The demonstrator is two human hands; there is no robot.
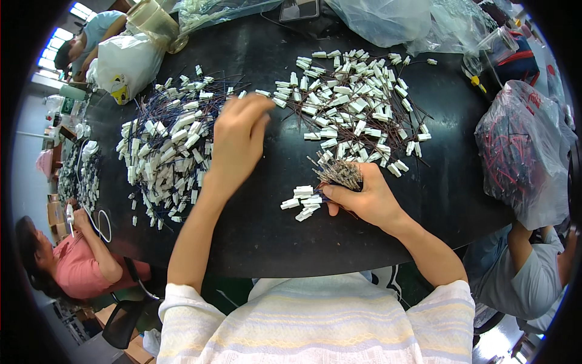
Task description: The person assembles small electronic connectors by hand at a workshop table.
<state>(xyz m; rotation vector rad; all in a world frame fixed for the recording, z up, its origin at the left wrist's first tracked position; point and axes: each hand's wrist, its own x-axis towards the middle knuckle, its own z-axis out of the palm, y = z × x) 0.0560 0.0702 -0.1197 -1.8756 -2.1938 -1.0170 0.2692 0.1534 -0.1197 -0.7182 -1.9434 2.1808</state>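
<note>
My right hand [373, 197] is closed round a thick bundle of dark wires [341, 175]. Their stripped, metallic-looking ends stick up between thumb and fingers, and several white connectors [303, 203] hang out to the left of the thumb. My left hand [238, 130] is raised between two piles, its fingers bent and the thumb close to the fingertips. Whatever sits in that pinch is too blurred to make out. A white connector [262, 93] shows just beyond those fingertips.
Blue-wired white connectors [176, 136] are heaped on the left of the black table [267, 242], brown-wired ones [357, 103] at the far right. Plastic bags [388, 21] lie at the back; a bag of red wires [515, 151] is on the right. A co-worker [82, 261] sits left.
</note>
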